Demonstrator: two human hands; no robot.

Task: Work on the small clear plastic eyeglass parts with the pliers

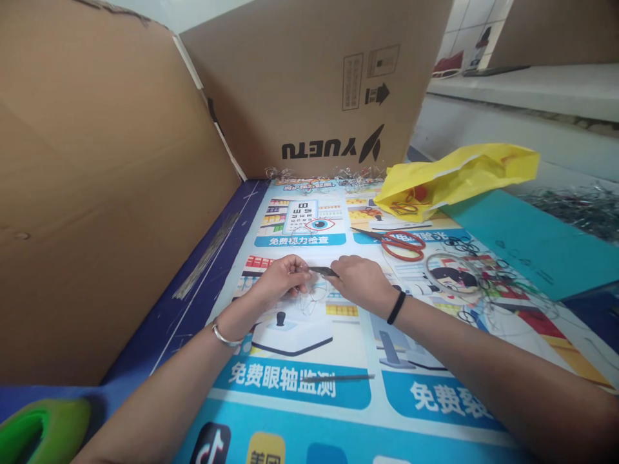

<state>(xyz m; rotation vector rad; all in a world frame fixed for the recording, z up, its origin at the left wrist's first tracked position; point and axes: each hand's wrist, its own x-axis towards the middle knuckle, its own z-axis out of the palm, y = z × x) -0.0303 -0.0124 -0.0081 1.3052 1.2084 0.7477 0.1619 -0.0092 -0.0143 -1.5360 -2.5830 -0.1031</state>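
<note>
My left hand (283, 276) and my right hand (360, 278) meet over a printed poster (309, 386) spread on the table. Both are closed in a pinch on a small dark strip (323, 270) held between them, with thin clear wire loops (312, 298) hanging under it. The left wrist wears a silver bangle, the right a black band. A thin dark stick (338, 378) lies on the poster nearer to me.
Red-handled scissors (399, 245) lie past my right hand. A yellow plastic bag (454, 177) holds rubber bands. Cardboard walls (97, 193) stand left and behind. Wire pieces pile at the right (575, 206) and along the far box. A green object (39, 432) sits bottom left.
</note>
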